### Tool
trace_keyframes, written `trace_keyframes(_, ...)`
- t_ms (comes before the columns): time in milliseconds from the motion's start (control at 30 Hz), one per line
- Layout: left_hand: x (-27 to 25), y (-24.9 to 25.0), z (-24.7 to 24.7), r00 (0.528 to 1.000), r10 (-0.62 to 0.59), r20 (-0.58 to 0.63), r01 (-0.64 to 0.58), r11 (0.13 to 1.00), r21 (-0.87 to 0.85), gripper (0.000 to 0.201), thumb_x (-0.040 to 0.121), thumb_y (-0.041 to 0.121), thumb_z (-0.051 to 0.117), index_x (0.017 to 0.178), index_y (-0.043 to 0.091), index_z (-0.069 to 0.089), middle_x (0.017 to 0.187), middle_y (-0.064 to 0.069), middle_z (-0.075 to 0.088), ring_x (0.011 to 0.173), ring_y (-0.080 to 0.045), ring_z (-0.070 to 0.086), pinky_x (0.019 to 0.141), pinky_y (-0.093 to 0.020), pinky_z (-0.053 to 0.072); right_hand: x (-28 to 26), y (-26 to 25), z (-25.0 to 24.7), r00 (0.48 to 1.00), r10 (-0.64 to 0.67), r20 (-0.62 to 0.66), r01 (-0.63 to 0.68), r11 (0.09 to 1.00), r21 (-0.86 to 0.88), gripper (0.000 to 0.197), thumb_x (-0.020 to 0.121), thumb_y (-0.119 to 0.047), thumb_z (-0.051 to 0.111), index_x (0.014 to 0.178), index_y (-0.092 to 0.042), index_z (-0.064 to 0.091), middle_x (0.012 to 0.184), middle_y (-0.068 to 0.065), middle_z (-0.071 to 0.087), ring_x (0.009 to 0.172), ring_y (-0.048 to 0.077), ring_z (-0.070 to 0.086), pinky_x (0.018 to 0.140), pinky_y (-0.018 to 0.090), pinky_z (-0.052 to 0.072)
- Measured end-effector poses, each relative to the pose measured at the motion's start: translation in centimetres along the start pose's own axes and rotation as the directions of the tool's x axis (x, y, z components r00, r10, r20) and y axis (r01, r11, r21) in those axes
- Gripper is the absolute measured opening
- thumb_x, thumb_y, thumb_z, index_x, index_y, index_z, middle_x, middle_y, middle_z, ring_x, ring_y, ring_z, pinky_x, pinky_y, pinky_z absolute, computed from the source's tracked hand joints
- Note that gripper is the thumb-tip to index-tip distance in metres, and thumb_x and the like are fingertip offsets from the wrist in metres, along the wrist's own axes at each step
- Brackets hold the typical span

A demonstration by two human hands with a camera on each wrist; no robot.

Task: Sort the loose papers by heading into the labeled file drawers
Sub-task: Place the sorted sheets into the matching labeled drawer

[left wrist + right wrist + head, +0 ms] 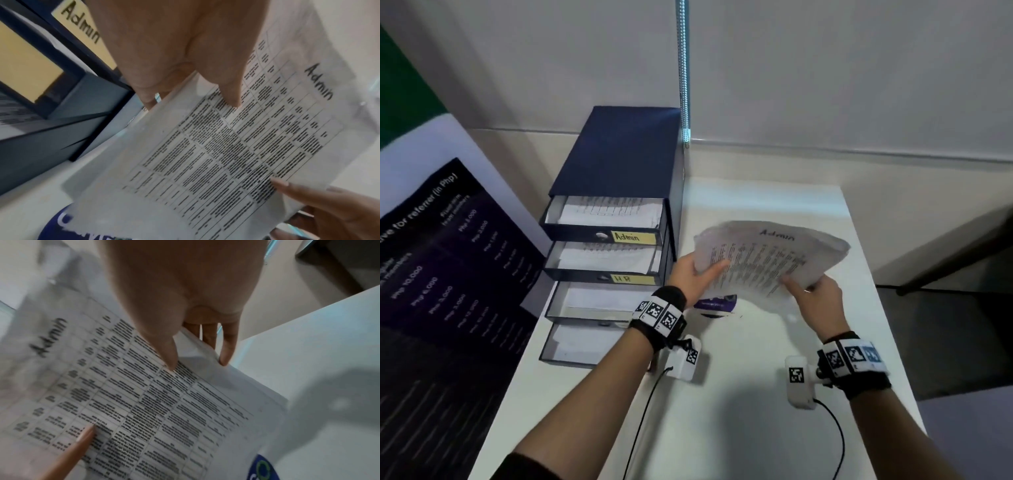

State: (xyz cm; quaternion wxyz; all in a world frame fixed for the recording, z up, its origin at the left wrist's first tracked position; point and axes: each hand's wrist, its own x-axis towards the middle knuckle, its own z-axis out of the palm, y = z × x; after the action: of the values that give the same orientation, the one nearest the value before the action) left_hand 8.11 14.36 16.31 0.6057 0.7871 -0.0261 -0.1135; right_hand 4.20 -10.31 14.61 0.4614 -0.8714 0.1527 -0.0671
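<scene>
A sheaf of printed papers, the top sheet headed "Admin", hangs above the white table. My left hand pinches its left edge, thumb on top. My right hand pinches the near right edge, thumb on top and fingers beneath. The dark blue drawer cabinet stands to the left with all its drawers pulled out. The top drawer carries a yellow "Admin" label and holds papers. The second drawer bears another yellow label.
A purple and white sheet lies on the white table under the lifted papers. A dark poster leans at the left. A metal conduit runs down the wall behind the cabinet. The table's right edge drops to a dark floor.
</scene>
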Motion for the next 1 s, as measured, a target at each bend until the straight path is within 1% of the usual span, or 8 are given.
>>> trace_keyframes(67,-1.0,-0.5,-1.0,1.0,0.002,0.012,-0.002,1.0,-0.03,0.024,0.088,0.037,0.068,0.11,0.029,0.063,0.107,0.008,0.07,0.099,-0.007,0.067,0.092,-0.038,0.055,-1.0,0.1,1.0,0.995,0.035,0.096,-0.031,0.998,-0.046,0.029,0.085,-0.032,0.075,0.092,-0.005,0.068,0.085,0.007,0.07,0.077,0.021,0.064,0.06,0.028,0.05)
trace_keyframes(200,-2.2,-5.0,-2.2,0.977,-0.212,0.025,0.206,0.967,0.151,0.071,0.079,0.052,0.072,0.137,0.023,0.044,0.126,0.011,0.055,0.11,-0.011,0.055,0.1,-0.037,0.045,-3.0,1.6,3.9,0.936,0.165,0.311,-0.105,0.974,-0.201,0.044,0.082,-0.023,0.076,0.121,-0.008,0.061,0.118,0.009,0.068,0.103,0.028,0.064,0.089,0.038,0.053)
trace_keyframes(333,-3.5,-6.8,-3.6,0.973,-0.23,-0.004,0.229,0.966,0.121,0.052,0.091,0.054,0.055,0.128,0.018,0.057,0.119,-0.002,0.068,0.106,-0.016,0.064,0.097,-0.043,0.052,-3.5,-0.6,4.8,0.954,0.129,0.271,-0.047,0.956,-0.289,0.031,0.092,-0.025,0.064,0.114,-0.003,0.065,0.116,0.016,0.069,0.098,0.029,0.064,0.08,0.031,0.049)
trace_keyframes(500,-5.0,-1.5,-8.6,0.986,-0.083,-0.147,0.08,0.996,-0.027,0.047,0.099,0.04,0.047,0.14,0.017,0.044,0.136,-0.003,0.056,0.125,-0.02,0.054,0.103,-0.039,0.046,-4.4,-8.8,3.4,0.963,-0.118,0.242,0.119,0.993,0.008,0.037,0.096,-0.026,0.06,0.129,-0.011,0.055,0.11,0.003,0.069,0.091,0.017,0.066,0.065,0.013,0.046)
trace_keyframes(633,-6.3,0.4,-14.8,0.957,-0.003,-0.29,-0.049,0.984,-0.173,0.044,0.099,0.022,0.054,0.14,0.025,0.038,0.13,0.002,0.06,0.114,-0.013,0.062,0.094,-0.038,0.054,-5.3,-14.1,4.1,0.884,-0.235,0.405,0.109,0.945,0.309,0.077,0.095,-0.026,0.062,0.151,-0.044,0.013,0.128,-0.006,0.062,0.108,0.014,0.066,0.084,0.033,0.055)
trace_keyframes(700,-7.1,1.1,-17.8,0.935,-0.069,-0.347,-0.03,0.961,-0.274,0.044,0.098,0.015,0.054,0.138,0.024,0.039,0.12,0.004,0.063,0.101,-0.012,0.067,0.079,-0.029,0.058,-5.8,-15.5,6.2,0.819,-0.255,0.514,0.122,0.953,0.278,0.073,0.096,-0.024,0.061,0.153,-0.041,0.019,0.149,-0.012,0.044,0.132,0.003,0.044,0.106,0.045,0.043)
trace_keyframes(833,-8.3,1.1,-23.1,0.908,-0.227,-0.352,0.037,0.88,-0.474,0.047,0.096,0.006,0.055,0.14,0.015,0.042,0.119,-0.009,0.067,0.092,-0.02,0.07,0.078,-0.036,0.058,-7.0,-17.8,10.9,0.757,-0.153,0.635,-0.178,0.887,0.425,0.048,0.098,-0.007,0.056,0.143,-0.02,0.047,0.139,-0.001,0.057,0.118,0.014,0.062,0.086,0.025,0.056)
trace_keyframes(1000,-9.5,0.4,-26.9,0.905,-0.292,-0.31,0.1,0.853,-0.512,0.047,0.095,0.016,0.062,0.138,0.021,0.045,0.1,-0.012,0.073,0.079,-0.022,0.072,0.064,-0.03,0.058,-6.1,-20.1,14.1,0.763,-0.042,0.645,-0.378,0.78,0.498,0.041,0.098,0.001,0.05,0.137,-0.012,0.053,0.119,0.012,0.07,0.104,0.028,0.07,0.084,0.035,0.059)
